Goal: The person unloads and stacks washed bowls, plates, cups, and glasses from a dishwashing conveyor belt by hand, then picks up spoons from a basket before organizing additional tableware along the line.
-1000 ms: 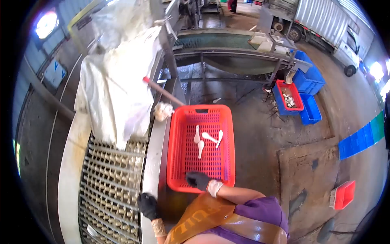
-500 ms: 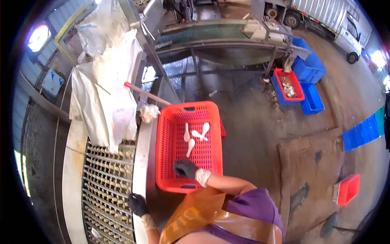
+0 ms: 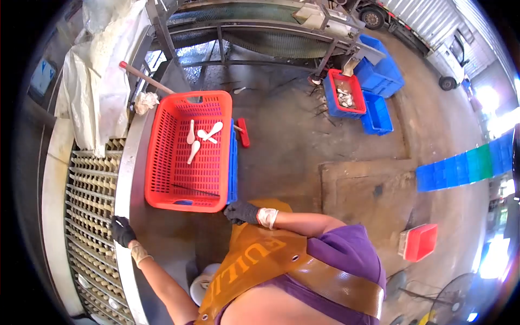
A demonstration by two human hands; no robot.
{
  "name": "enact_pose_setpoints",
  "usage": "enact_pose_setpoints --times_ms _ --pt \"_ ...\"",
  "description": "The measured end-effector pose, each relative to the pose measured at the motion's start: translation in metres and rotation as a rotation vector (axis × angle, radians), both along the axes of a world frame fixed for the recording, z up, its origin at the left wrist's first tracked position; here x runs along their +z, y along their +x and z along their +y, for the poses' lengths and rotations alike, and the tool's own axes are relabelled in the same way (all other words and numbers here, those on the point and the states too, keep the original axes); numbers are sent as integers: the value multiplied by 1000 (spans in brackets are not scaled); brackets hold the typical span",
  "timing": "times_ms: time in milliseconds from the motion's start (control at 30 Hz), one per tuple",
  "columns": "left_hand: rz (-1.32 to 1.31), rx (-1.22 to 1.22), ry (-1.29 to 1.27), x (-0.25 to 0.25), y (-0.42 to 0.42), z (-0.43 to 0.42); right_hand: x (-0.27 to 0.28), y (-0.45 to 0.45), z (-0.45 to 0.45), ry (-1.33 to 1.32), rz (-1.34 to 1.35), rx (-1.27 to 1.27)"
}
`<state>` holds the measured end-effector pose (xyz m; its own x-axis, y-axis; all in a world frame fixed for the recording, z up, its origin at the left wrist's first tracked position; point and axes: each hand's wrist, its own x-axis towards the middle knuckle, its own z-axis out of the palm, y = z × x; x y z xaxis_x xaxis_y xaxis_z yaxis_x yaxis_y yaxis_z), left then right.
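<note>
My left hand (image 3: 123,231), in a dark glove, rests at the metal edge of the roller conveyor (image 3: 92,187), its fingers partly apart. My right hand (image 3: 241,212), also gloved, is curled just outside the near right corner of the red slotted basket (image 3: 152,179). Whatever it may hold is hidden. Several white spoons lie in the basket, among them one spoon (image 3: 193,153) nearest me and another spoon (image 3: 190,131) on the left. White pieces, including one white piece (image 3: 114,303), sit between the conveyor rollers at the lower left.
A blue crate (image 3: 233,168) supports the basket. A red-ended stick (image 3: 146,77) leans behind it, beside crumpled plastic sheeting (image 3: 86,97). Farther right stand a red bin (image 3: 357,100) with white pieces and blue crates (image 3: 377,112). Another red basket (image 3: 421,242) is on the floor at right.
My right hand has moved from inside the basket to outside its near right corner. The view has shifted, so the basket appears farther left and higher. My left hand stays by the conveyor edge.
</note>
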<state>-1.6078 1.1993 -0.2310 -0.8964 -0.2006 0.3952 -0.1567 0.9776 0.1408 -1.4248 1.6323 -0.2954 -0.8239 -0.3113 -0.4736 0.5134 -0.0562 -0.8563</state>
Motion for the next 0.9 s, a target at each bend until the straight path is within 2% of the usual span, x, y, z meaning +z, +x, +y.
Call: enact_pose_setpoints --times_ms 67,133,167,200,233,267,333,367,400,433,467,500,533,567,633,667,733,767,833,900 --pt "-57 85 34 7 9 10 8 17 28 67 -22 94" --pt "-50 47 -69 -10 9 1 14 26 50 -13 -126 -42" --pt "-37 141 -6 -19 11 13 6 24 59 -27 -118 -47" --pt "-184 199 114 -4 17 46 -9 19 71 12 -121 -101" --pt "76 55 149 -44 22 50 -25 17 85 53 -132 -150" --pt "140 26 406 -70 26 76 -40 17 101 48 -139 -144" --pt "198 -70 837 -96 47 162 -63 14 135 311 313 -100" --pt "196 -136 1014 -100 60 224 -52 11 155 302 306 -85" --pt "182 -155 608 -90 69 288 -24 5 178 372 272 -64" --pt "190 -230 535 -99 65 338 -9 -2 201 442 242 -45" --pt "237 -357 362 -111 57 381 -24 -6 230 442 243 -31" --pt "187 -433 506 -107 49 429 -45 -4 259 823 511 154" --pt "92 -556 556 -79 37 472 -55 1 287 1187 787 356" --pt "25 -632 571 -70 18 501 -45 1 311 1173 788 381" --pt "75 -723 533 -33 -16 550 -8 -18 356 687 307 -307" --pt "82 -701 525 -27 -35 564 2 -28 378 676 318 -287" --pt "113 -793 516 -20 -65 580 10 -49 418 660 79 -443" --pt "142 -782 539 -24 -76 584 2 -61 435 650 89 -416" --pt "152 -748 505 -30 -91 583 -29 -89 460 655 196 -589" --pt "124 -693 516 -41 -103 579 -69 -123 472 637 266 -567"
